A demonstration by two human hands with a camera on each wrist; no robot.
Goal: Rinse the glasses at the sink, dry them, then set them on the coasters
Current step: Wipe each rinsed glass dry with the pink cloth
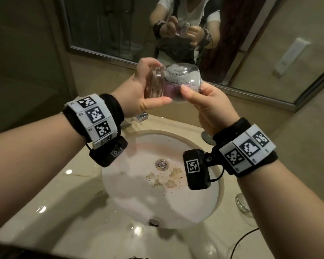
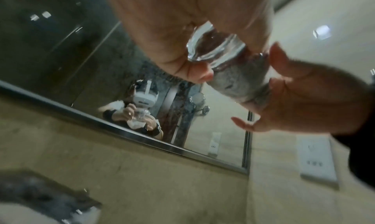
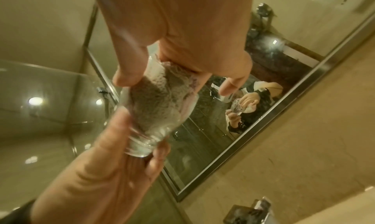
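A clear glass with a thick base lies on its side in the air above the sink. My left hand grips its base, thumb underneath and fingers over the top. A grey and pink cloth is stuffed inside the glass. My right hand pinches the rim, with the thumb on the outer wall and fingers pushed in against the cloth. In the left wrist view the glass base is in my left hand and the cloth fills the bowl. In the right wrist view my right hand presses the cloth into the glass.
Below my hands is the white sink basin, with brown crumbs beside the drain. The faucet stands behind it. Another clear glass sits on the marble counter at right. A mirror covers the back wall.
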